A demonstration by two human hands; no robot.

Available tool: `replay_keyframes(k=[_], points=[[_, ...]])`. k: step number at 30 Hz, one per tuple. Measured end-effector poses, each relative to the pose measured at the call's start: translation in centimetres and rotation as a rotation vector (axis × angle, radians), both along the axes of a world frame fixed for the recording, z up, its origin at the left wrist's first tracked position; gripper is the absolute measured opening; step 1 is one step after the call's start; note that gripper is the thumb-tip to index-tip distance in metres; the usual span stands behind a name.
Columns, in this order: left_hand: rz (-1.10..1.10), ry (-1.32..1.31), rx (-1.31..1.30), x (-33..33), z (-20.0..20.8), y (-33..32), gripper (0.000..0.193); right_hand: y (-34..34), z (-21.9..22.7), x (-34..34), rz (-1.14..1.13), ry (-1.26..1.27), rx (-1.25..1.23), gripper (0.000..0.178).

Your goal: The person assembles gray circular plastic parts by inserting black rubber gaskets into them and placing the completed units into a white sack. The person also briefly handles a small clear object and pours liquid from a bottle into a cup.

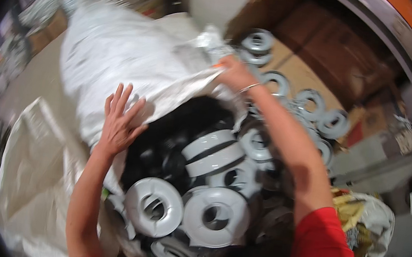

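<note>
A large white woven sack point(118, 52) lies in front of me with its mouth toward me. My right hand point(237, 75) is closed on the upper rim of the sack, at the far side of its mouth. My left hand point(121, 124) rests by the left part of the rim, fingers spread and gripping nothing. Inside the dark mouth and spilling toward me are several grey-white plastic rings point(155, 206) with a hole in the middle. Some lie flat, while white curved pieces point(213, 153) stand on edge. Black round pieces point(174, 160) show deeper in, partly hidden in shadow.
Beyond my right arm, more grey rings point(310, 105) lie in a large open cardboard box point(306, 48). An off-white sack point(38, 175) stands at the left. A white bag point(376, 219) with yellow material is at the lower right. A curved metal edge point(395, 28) runs along the upper right.
</note>
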State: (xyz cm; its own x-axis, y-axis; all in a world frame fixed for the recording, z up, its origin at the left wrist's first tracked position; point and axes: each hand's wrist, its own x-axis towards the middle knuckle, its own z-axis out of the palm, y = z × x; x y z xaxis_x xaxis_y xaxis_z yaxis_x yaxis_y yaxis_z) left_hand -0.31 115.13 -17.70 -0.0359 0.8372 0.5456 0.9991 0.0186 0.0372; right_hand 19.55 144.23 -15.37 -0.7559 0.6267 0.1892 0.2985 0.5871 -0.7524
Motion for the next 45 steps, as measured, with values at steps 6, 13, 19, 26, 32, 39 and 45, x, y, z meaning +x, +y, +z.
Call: replay_keyframes(k=[6, 13, 19, 26, 32, 39, 45], points=[[0.244, 0.058, -0.131, -3.7, -3.4, 6.4, 0.038, 1.6, -8.8, 12.5, -0.362, -0.070, -0.001, 0.077], [0.464, 0.054, -0.241, -5.8, -3.2, 9.8, 0.034, 12.8, -12.9, 27.0, -0.708, -0.830, 0.101, 0.089], [0.366, 0.063, -0.230, -5.5, -3.8, 7.7, 0.034, 14.1, -14.3, 24.7, -0.587, -1.091, -0.014, 0.092], [0.342, 0.034, -0.195, -5.8, -4.8, 8.9, 0.030, 10.9, -18.6, 25.1, -0.178, -0.683, -0.226, 0.082], [0.293, -0.145, -0.469, -4.4, -2.1, 4.3, 0.051, -5.3, -3.4, 15.8, 0.219, -0.441, -0.135, 0.062], [0.175, -0.623, -0.244, 6.6, 3.7, -12.3, 0.059, -8.2, 1.1, 29.0, -0.128, -0.624, -0.289, 0.055], [0.348, -0.852, -0.193, 12.3, 4.4, -23.5, 0.053, -19.8, -8.2, 33.4, 0.340, -0.955, 0.434, 0.084]])
